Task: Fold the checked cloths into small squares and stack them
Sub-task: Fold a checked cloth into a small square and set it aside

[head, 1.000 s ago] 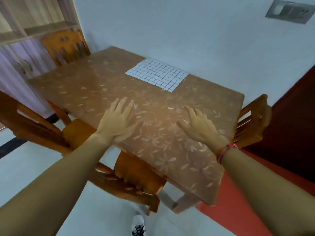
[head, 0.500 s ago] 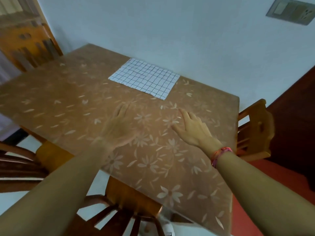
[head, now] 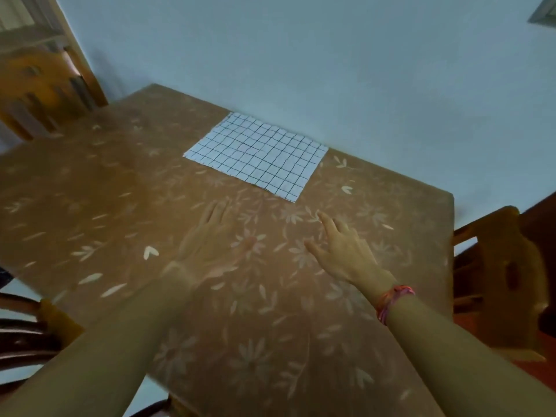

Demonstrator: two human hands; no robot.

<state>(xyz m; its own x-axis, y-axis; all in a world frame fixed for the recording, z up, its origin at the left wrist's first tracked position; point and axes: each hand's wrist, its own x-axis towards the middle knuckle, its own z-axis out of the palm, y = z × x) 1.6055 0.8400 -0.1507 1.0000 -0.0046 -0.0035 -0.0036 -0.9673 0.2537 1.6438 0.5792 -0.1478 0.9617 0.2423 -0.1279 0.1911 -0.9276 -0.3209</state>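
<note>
Red-pink wristband [head: 394, 299]: tied round the right wrist, nearest the camera; it plays no part in the folding.
Right hand [head: 340, 251]: empty, palm down, fingers straight and slightly spread, low over the table. I cannot tell whether it touches the top. It is probably stretched forward to take the cloth.
Left hand [head: 207, 245]: level with the right hand and to its left. It is blurred, but the fingers look straight and it holds nothing.
Table [head: 90, 191]: a brown flowered cover lies under both hands and gives a flat bed for folding.
Checked cloth [head: 258, 153]: white with a dark grid, spread flat and unfolded just beyond both sets of fingertips and apart from them. Its near corner points between the two hands. Only one cloth shows, and no stack.
Wooden chair [head: 505, 266]: to the right of the right hand, at the table's side.
Wall [head: 301, 55]: pale blue, past the cloth, close to its far edge.
Stage: folding not yet begun, in my judgement.
</note>
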